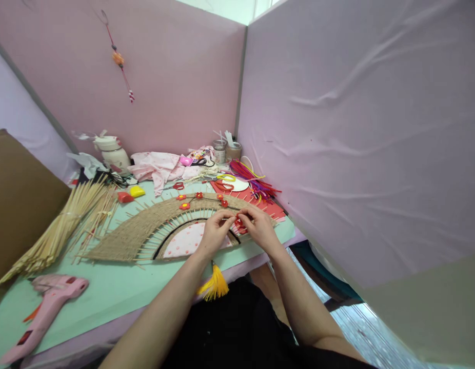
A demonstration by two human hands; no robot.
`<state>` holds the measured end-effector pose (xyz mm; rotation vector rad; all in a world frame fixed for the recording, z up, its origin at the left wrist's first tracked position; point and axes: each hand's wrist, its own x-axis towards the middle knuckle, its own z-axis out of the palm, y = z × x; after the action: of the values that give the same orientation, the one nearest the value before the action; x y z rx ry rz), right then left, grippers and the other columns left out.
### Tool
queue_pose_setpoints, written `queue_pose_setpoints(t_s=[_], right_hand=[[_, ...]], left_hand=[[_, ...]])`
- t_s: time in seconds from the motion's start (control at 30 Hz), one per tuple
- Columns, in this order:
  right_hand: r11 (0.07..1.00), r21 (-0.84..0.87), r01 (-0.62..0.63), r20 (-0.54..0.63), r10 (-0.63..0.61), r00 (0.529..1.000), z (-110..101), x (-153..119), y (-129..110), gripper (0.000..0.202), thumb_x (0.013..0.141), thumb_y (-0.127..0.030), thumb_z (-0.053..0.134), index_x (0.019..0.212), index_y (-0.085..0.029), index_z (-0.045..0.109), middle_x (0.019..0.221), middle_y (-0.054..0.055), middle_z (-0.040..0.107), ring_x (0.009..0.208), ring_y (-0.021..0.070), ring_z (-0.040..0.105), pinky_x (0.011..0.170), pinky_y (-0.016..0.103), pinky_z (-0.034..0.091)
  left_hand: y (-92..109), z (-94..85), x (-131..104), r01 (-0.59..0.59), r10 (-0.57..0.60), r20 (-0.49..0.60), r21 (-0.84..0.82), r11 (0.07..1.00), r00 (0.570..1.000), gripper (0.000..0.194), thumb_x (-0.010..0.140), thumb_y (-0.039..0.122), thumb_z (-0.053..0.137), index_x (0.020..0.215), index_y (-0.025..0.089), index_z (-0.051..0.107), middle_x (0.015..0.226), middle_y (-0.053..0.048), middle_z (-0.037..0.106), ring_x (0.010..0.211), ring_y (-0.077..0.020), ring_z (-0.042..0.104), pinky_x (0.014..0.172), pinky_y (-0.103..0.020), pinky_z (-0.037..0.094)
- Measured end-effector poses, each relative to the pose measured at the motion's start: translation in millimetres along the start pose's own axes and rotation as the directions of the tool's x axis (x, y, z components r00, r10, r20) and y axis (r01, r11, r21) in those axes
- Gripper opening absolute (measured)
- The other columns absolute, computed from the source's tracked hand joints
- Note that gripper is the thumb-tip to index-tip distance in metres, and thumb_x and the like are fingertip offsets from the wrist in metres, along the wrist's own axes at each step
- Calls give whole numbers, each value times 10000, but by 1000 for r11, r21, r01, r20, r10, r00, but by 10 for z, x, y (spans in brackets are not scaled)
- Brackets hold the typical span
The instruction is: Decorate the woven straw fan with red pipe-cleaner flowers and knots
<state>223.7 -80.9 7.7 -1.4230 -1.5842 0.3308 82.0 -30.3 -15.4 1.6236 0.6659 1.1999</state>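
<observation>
Over the right part of a fan-shaped woven panel, my left hand and my right hand meet fingertip to fingertip. Both are closed in a pinch around a small red piece, mostly covered by the fingers, so its exact form is unclear. The panel has tan twine wound on thin sticks, with a pink-dotted white cloth half-circle at its centre. Small red flowers with yellow parts sit along its upper band. A yellow tassel hangs below, at the table edge.
A pink glue gun lies front left, near bundled sticks. Red and yellow lumps sit behind the panel. Further back are scissors, pipe cleaners, jars, crumpled cloth and a bottle.
</observation>
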Motion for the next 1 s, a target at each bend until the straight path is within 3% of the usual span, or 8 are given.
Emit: queue_pose_setpoints(t_s=[0.3,0.57,0.77,1.0], right_hand=[[1000,25,1,27,-2,1000,-30,-22,5,161,839,-268,526,790,-192,660,738,22,654,691,156,573,673,264,423],[994,61,-91,-87,96,992,45,-30,75,157,815,-294,561,772,-182,662,716,32,661,650,161,588,642,272,443],[999,28,-40,-41,42,998,80,-45,39,155,825,-275,548,797,-185,672,772,41,675,737,175,608,706,282,455],[973,178,-144,44,138,989,101,-21,136,201,837,-333,520,822,-186,657,732,30,673,663,166,611,604,274,492]], left_hand=[[-33,-4,6,28,-26,82,-20,999,996,144,788,293,610,791,158,660,803,-44,633,786,-166,566,758,-281,433],[-15,-5,33,150,-150,-33,4,989,988,166,784,302,594,824,174,692,830,-47,681,811,-178,597,763,-284,444],[-18,-1,10,108,-106,-26,99,989,994,136,764,286,610,761,160,661,788,-37,644,774,-163,583,712,-266,448],[-67,-8,15,123,-124,-2,90,988,992,131,787,275,569,777,156,623,766,-28,618,736,-148,563,687,-261,440]])
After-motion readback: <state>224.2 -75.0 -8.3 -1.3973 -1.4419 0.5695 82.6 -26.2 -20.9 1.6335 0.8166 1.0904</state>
